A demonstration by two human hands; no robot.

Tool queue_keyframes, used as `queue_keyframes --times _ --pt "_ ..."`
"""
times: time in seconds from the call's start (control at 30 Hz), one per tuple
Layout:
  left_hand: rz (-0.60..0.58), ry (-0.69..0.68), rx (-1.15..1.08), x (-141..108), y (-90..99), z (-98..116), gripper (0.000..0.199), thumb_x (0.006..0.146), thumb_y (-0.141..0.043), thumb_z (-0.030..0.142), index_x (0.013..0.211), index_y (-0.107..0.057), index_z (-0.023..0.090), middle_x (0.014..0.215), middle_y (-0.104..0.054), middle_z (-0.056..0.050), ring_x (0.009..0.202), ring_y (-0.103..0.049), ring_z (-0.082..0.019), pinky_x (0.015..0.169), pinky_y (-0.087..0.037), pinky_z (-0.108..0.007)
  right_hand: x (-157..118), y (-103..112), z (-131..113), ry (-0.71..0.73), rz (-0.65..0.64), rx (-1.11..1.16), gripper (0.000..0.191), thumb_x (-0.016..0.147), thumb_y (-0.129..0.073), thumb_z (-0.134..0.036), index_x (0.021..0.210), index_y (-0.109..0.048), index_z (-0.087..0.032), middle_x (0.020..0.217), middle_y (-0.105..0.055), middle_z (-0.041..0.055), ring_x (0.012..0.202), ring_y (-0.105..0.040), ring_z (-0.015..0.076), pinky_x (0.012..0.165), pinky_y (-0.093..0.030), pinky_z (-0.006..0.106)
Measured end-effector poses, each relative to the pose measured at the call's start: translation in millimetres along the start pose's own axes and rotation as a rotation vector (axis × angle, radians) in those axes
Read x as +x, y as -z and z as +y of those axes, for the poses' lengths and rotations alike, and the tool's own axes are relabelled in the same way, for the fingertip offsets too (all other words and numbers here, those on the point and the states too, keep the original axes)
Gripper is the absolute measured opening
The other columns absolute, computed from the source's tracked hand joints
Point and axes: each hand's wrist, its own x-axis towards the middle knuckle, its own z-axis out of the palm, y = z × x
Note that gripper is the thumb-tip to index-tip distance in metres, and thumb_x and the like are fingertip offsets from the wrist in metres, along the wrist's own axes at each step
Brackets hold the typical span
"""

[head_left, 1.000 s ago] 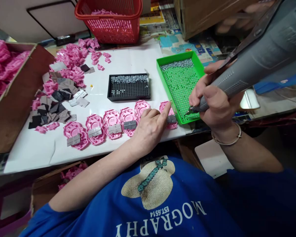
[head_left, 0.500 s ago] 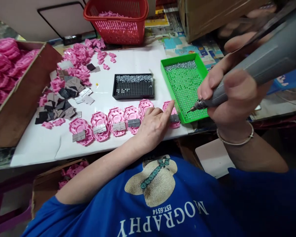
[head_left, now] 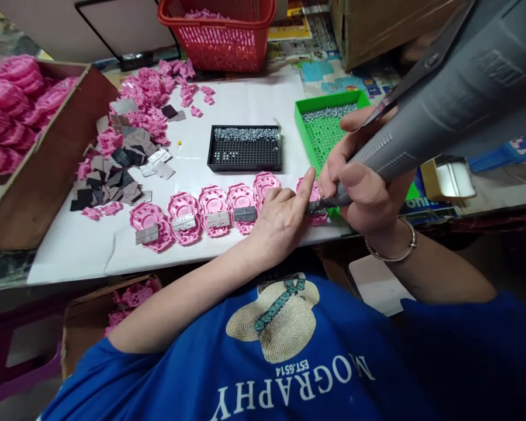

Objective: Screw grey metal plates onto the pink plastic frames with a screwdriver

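My right hand (head_left: 363,187) grips a grey power screwdriver (head_left: 442,105), its tip down at the grey plate on the rightmost pink part (head_left: 307,186). My left hand (head_left: 281,225) lies over the row of pink parts, index finger stretched towards that rightmost part and the other fingers curled; what is under the palm is hidden. To its left, several pink round parts (head_left: 213,202) carry grey plates (head_left: 244,214) near their lower edges. Behind the row lies a black perforated tray (head_left: 245,162) with screws. The green screw tray (head_left: 307,131) is partly hidden behind my right hand.
At the left stands a cardboard box (head_left: 65,126) of pink parts. Loose grey and black plates (head_left: 114,175) lie beside a pink pile (head_left: 144,93). A red basket (head_left: 228,44) stands at the back, and a small open box (head_left: 449,178) at the right.
My right hand and the screwdriver have moved left and down, from over the green tray to the rightmost pink part. The small open box at the right has come into view.
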Motion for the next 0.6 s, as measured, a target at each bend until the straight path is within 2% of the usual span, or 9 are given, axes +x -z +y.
queue_keyframes --times 0.23,0.4,0.5,0.6 --pt "-0.029 -0.012 0.006 -1.9 -3.0 -1.4 0.040 0.094 -0.044 0.015 0.134 -0.041 0.007 0.082 -0.064 -0.003 0.081 -0.054 -0.020 0.077 -0.034 -0.034 -0.9 1.3 2.7 0.009 -0.024 0.014 0.030 0.073 -0.072 -0.042 0.101 -0.065 -0.037 0.063 -0.054 -0.0045 0.054 -0.053 0.0164 0.076 -0.057 0.042" --pt "-0.070 0.007 0.021 -1.3 -2.0 -1.1 0.030 0.096 -0.045 0.016 0.125 -0.051 0.010 0.086 -0.064 -0.005 0.083 -0.055 -0.019 0.078 -0.035 -0.033 -1.3 2.2 2.8 0.032 -0.040 0.013 0.036 0.075 -0.073 -0.040 0.109 -0.064 -0.036 0.065 -0.055 -0.0049 0.051 -0.051 0.0152 0.066 -0.055 0.039" --pt "-0.060 -0.001 0.021 -1.3 -2.0 -1.2 0.026 0.095 -0.046 0.017 0.119 -0.054 0.010 0.086 -0.064 -0.005 0.082 -0.054 -0.019 0.079 -0.035 -0.033 -1.7 3.3 3.9 0.030 -0.049 0.036 0.037 0.075 -0.073 -0.039 0.111 -0.064 -0.035 0.066 -0.056 -0.0050 0.051 -0.051 0.0144 0.067 -0.055 0.038" --pt "-0.056 -0.006 0.000 -2.2 -4.8 -2.4 0.028 0.095 -0.046 0.016 0.121 -0.054 0.009 0.085 -0.063 -0.004 0.083 -0.054 -0.019 0.080 -0.035 -0.032 -2.1 4.2 5.3 0.036 -0.054 0.034 0.035 0.075 -0.072 -0.039 0.109 -0.063 -0.035 0.067 -0.056 -0.0050 0.052 -0.052 0.0141 0.067 -0.056 0.037"
